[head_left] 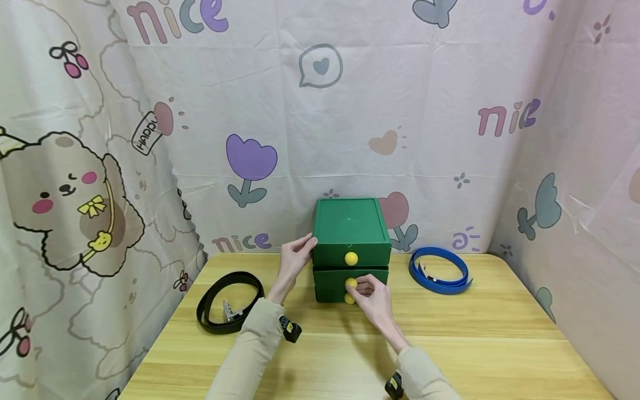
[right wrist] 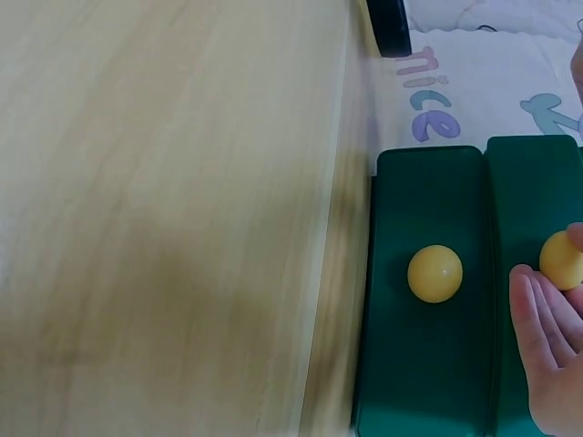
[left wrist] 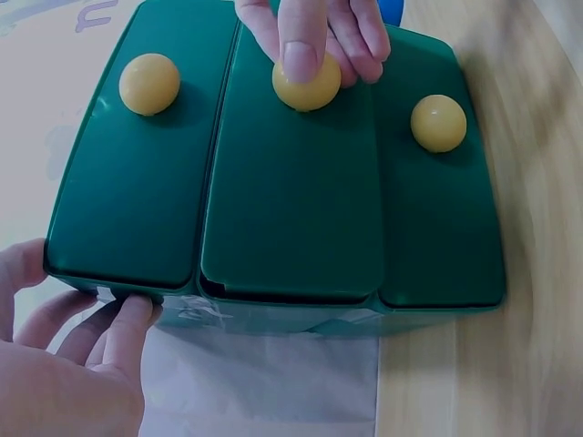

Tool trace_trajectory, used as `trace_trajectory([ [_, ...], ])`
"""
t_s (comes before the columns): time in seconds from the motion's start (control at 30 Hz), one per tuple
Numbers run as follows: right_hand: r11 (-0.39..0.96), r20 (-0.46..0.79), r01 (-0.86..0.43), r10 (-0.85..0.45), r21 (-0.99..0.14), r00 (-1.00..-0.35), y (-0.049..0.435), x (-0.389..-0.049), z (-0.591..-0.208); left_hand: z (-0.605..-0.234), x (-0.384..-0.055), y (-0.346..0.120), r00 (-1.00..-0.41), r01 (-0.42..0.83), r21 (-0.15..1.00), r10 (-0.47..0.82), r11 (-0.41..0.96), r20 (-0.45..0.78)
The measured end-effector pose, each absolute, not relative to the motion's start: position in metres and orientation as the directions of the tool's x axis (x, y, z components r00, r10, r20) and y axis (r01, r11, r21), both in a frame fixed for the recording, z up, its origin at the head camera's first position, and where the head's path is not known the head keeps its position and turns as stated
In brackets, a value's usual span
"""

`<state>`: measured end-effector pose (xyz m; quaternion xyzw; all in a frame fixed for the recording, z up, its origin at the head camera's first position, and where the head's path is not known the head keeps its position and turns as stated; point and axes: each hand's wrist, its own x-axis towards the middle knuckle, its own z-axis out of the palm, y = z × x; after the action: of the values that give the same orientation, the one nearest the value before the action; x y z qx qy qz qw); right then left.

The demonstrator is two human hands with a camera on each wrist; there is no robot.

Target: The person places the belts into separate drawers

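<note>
A small green drawer cabinet (head_left: 350, 219) stands on the table, its drawers stacked and each fitted with a round yellow knob. The middle drawer (left wrist: 291, 200) juts out slightly past the top drawer (left wrist: 137, 191) and the bottom drawer (left wrist: 442, 228). Thumb and fingers of my right hand (head_left: 374, 300) pinch the middle drawer's knob (left wrist: 310, 94). At the cabinet's upper left edge, my left hand (head_left: 294, 256) grips the corner, with its fingers bent against the side. The inside of the drawers is hidden.
On the wooden table (head_left: 330, 355), a coiled black belt (head_left: 207, 322) lies left of the cabinet. A coiled blue belt (head_left: 440, 288) lies to the right. Behind the table hangs a printed cloth (head_left: 320, 122), with more cloth at both sides.
</note>
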<state>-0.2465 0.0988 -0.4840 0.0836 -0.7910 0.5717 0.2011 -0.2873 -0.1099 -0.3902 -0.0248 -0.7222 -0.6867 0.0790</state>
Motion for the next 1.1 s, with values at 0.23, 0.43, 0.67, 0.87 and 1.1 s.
trace_trajectory([
  [0.23,0.312,0.407,-0.364,0.084,-0.878,-0.91,0.099,-0.242,-0.484,-0.39,-0.287,-0.111,-0.985,0.149,0.987,-0.077,0.068,0.154],
  [0.43,0.291,0.399,-0.363,0.072,-0.885,-0.914,0.101,-0.239,-0.483,-0.389,-0.286,-0.11,-0.985,0.155,0.986,-0.071,0.058,0.159],
  [0.67,0.264,0.383,-0.356,0.058,-0.897,-0.922,0.102,-0.234,-0.481,-0.389,-0.286,-0.109,-0.985,0.156,0.987,-0.068,0.048,0.159],
  [0.87,0.267,0.376,-0.353,0.039,-0.897,-0.926,0.104,-0.232,-0.48,-0.39,-0.286,-0.109,-0.985,0.152,0.988,-0.072,0.041,0.155],
  [1.1,0.261,0.386,-0.368,0.016,-0.892,-0.923,0.105,-0.228,-0.48,-0.39,-0.285,-0.109,-0.986,0.145,0.988,-0.079,0.043,0.148],
])
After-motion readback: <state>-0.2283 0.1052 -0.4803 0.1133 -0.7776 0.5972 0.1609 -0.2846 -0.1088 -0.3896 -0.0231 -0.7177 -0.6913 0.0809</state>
